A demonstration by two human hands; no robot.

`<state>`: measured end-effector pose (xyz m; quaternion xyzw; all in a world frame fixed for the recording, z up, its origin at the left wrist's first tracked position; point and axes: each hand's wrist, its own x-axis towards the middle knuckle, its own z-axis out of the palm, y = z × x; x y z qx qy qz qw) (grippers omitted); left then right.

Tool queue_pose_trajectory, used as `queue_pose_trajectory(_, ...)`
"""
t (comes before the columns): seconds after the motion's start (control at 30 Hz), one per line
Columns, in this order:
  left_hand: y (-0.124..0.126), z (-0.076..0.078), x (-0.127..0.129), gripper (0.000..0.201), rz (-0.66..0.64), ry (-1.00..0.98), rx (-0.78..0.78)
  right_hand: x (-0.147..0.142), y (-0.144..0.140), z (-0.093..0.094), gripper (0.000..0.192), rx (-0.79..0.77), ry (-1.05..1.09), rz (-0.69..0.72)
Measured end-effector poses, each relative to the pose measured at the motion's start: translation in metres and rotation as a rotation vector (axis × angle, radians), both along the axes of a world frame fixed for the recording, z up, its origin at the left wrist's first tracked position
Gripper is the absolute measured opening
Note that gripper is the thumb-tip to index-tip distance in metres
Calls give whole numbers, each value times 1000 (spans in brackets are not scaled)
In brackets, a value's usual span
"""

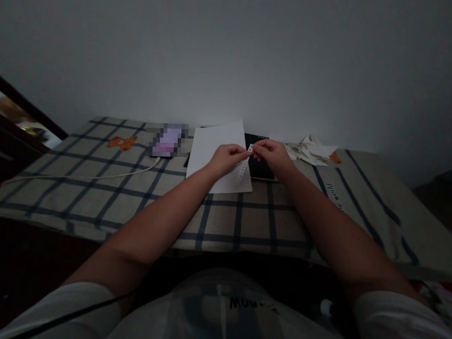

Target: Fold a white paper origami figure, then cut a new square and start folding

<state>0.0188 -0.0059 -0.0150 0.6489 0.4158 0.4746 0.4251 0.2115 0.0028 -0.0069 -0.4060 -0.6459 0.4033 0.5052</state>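
A narrow white strip (243, 170) with a row of small dark marks or holes hangs down over a white paper sheet (208, 149). My left hand (227, 158) pinches the strip near its upper end, thumb and finger pressed together. My right hand (274, 155) meets it there, its fingertips closed on the same end of the strip. The sheet lies partly over a flat black item (261, 170), perhaps a notebook, which shows beneath and beside my right hand. The dim light hides the finer detail of the strip.
A checked cloth (224, 224) covers the table, which stands against a grey wall. A phone (167, 140) with a white cable (137, 172) lies at the left, near an orange figure (122, 142) on the cloth. Torn paper scraps (310, 151) are heaped at the right.
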Motion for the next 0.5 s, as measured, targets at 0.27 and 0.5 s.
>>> queue_pose_trajectory(0.27, 2, 1, 0, 37, 49, 22, -36, 1, 2, 3, 25, -26, -9, 5)
queue_pose_trajectory(0.5, 4, -2, -1, 38, 51, -24, -43, 2, 7, -2, 22, -47, 27, 20)
